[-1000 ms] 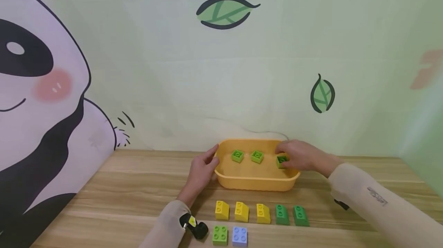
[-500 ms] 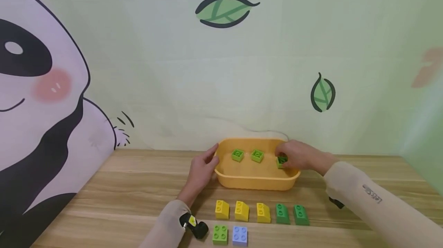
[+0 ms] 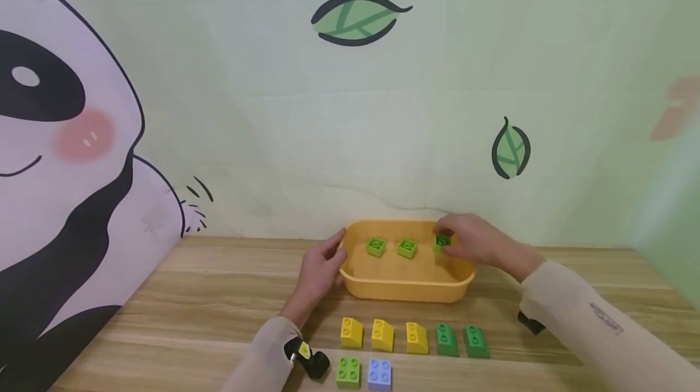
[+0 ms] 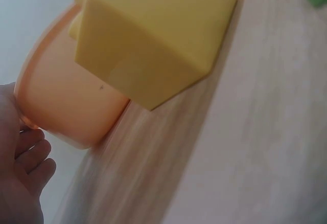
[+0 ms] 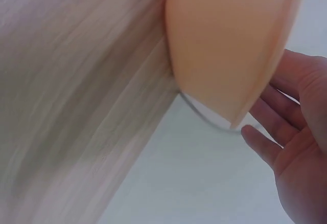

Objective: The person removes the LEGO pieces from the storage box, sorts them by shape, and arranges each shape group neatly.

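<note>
My right hand (image 3: 451,248) pinches a dark green square brick (image 3: 441,240) and holds it just above the right end of the yellow tub (image 3: 404,288). Two light green square bricks (image 3: 375,246) (image 3: 407,248) lie on the tub floor to its left. My left hand (image 3: 327,260) rests against the tub's left wall, thumb up by the rim. In the left wrist view the hand (image 4: 23,175) lies beside the tub (image 4: 66,106), fingers loosely bent. The right wrist view shows the right hand's fingers (image 5: 286,142) past the tub (image 5: 230,40); the brick is hidden there.
On the wooden table (image 3: 208,295) in front of the tub stands a row of three yellow sloped bricks (image 3: 382,335) and two green sloped bricks (image 3: 460,340). Nearer me lie a light green square brick (image 3: 347,372) and a blue one (image 3: 379,374). A printed backdrop rises behind.
My right hand has lifted the dark green brick up and slightly back from the tub floor. The left hand has stayed on the tub's left side.
</note>
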{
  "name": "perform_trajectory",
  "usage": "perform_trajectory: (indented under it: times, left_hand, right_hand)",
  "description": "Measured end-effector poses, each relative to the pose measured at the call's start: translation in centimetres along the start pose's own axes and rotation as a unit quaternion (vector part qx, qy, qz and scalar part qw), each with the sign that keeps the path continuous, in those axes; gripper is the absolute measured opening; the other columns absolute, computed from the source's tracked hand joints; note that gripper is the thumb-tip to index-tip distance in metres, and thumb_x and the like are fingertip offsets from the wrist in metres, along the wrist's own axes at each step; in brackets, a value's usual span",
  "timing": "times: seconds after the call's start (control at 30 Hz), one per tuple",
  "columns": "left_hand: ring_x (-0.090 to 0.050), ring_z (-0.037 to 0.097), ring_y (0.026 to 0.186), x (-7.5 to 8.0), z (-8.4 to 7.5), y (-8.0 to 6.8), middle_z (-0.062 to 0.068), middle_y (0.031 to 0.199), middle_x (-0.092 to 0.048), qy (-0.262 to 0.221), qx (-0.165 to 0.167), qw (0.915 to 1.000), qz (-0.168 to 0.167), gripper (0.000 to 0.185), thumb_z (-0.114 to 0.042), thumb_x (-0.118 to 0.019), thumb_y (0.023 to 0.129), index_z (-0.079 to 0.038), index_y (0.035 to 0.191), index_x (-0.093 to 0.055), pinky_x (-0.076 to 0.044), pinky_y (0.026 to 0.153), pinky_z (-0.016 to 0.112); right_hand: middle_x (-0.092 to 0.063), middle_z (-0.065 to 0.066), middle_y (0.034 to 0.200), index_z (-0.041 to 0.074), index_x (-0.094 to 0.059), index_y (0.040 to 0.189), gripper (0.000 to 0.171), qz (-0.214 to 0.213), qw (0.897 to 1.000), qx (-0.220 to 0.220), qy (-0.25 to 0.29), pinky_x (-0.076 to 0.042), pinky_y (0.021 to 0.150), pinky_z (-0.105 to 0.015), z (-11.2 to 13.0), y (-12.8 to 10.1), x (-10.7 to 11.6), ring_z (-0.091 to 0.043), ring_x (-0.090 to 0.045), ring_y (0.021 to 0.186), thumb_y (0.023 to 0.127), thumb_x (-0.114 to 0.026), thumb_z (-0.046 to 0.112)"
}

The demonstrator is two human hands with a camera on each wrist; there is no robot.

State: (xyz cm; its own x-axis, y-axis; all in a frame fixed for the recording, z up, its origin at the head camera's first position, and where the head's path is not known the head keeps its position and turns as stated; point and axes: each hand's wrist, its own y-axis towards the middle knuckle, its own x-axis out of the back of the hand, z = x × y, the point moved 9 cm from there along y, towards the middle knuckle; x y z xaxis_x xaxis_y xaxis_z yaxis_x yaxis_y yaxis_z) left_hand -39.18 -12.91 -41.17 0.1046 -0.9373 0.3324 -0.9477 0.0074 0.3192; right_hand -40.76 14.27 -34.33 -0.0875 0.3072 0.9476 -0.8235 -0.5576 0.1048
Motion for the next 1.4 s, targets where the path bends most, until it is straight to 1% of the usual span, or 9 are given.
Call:
perform_trajectory:
  times: [0.13,0.3,0.47,0.63,0.9,1.03,1.3,1.4]
  left_hand:
    - [-0.055,0.031,0.139,0.0,0.0,0.0,0.012,0.152,-0.058,0.001,0.007,1.0000,0.002,0.049,-0.011,-0.059,0.102,-0.005,0.151,-0.059,-0.047,0.112,0.048]
    - [-0.056,0.031,0.138,0.1,0.0,-0.1,0.013,0.150,-0.059,0.006,0.009,0.9999,-0.002,0.049,-0.011,-0.059,0.101,-0.005,0.150,-0.060,-0.048,0.112,0.048]
    - [-0.057,0.032,0.138,0.0,-0.1,-0.1,0.013,0.150,-0.059,0.007,0.009,0.9999,-0.002,0.049,-0.010,-0.059,0.101,-0.005,0.150,-0.060,-0.047,0.112,0.049]
    - [-0.055,0.032,0.139,0.0,-0.1,-0.1,0.013,0.152,-0.058,0.005,0.010,0.9999,0.001,0.049,-0.011,-0.058,0.102,-0.005,0.151,-0.059,-0.047,0.112,0.049]
    - [-0.055,0.032,0.139,0.0,-0.1,-0.3,0.013,0.152,-0.058,0.009,0.013,0.9999,0.000,0.050,-0.012,-0.058,0.101,-0.006,0.151,-0.059,-0.047,0.112,0.050]
    - [-0.055,0.032,0.139,0.0,-0.1,-0.2,0.013,0.152,-0.058,0.012,0.011,0.9999,0.000,0.050,-0.011,-0.058,0.102,-0.006,0.151,-0.059,-0.047,0.112,0.049]
    - [-0.054,0.031,0.140,0.1,-0.3,-0.2,0.012,0.152,-0.057,0.005,0.011,0.9999,0.002,0.049,-0.010,-0.059,0.102,-0.005,0.151,-0.058,-0.047,0.112,0.049]
    - [-0.054,0.031,0.140,0.0,-0.2,-0.2,0.012,0.153,-0.056,0.004,0.011,0.9999,0.005,0.050,-0.010,-0.058,0.103,-0.005,0.152,-0.058,-0.047,0.112,0.049]
  right_hand:
    - [-0.074,-0.016,0.120,-0.006,-0.070,0.127,0.037,-0.033,0.999,-0.004,0.034,-0.057,0.100,-0.053,0.3,-0.8,0.8,-0.033,-0.069,0.110,0.092,-0.078,0.005]
    - [-0.073,-0.014,0.119,-0.005,-0.069,0.128,0.039,-0.069,0.995,-0.010,0.069,-0.057,0.099,-0.055,1.0,-1.9,1.6,-0.033,-0.069,0.110,0.093,-0.080,0.009]
    - [-0.074,-0.013,0.117,-0.005,-0.069,0.127,0.040,-0.107,0.991,-0.005,0.084,-0.057,0.099,-0.057,2.0,-3.2,2.1,-0.033,-0.069,0.108,0.092,-0.082,0.010]
    - [-0.073,-0.012,0.118,-0.004,-0.068,0.126,0.039,-0.134,0.985,-0.011,0.106,-0.057,0.099,-0.055,2.4,-4.4,2.1,-0.032,-0.070,0.109,0.092,-0.082,0.009]
    - [-0.073,-0.012,0.117,-0.001,-0.068,0.123,0.037,-0.164,0.977,-0.018,0.135,-0.059,0.096,-0.053,3.3,-6.2,2.3,-0.032,-0.070,0.107,0.091,-0.084,0.009]
    - [-0.074,-0.011,0.115,-0.002,-0.068,0.122,0.038,-0.177,0.974,-0.008,0.142,-0.061,0.093,-0.049,3.9,-6.9,2.4,-0.030,-0.071,0.105,0.089,-0.085,0.007]
    - [-0.073,-0.008,0.116,-0.001,-0.069,0.124,0.039,-0.172,0.975,0.017,0.142,-0.061,0.091,-0.046,5.2,-7.8,2.3,-0.026,-0.071,0.105,0.089,-0.085,0.008]
    - [-0.073,-0.008,0.117,-0.001,-0.069,0.124,0.039,-0.165,0.976,0.023,0.141,-0.061,0.092,-0.045,5.5,-8.0,2.2,-0.027,-0.071,0.105,0.089,-0.084,0.005]
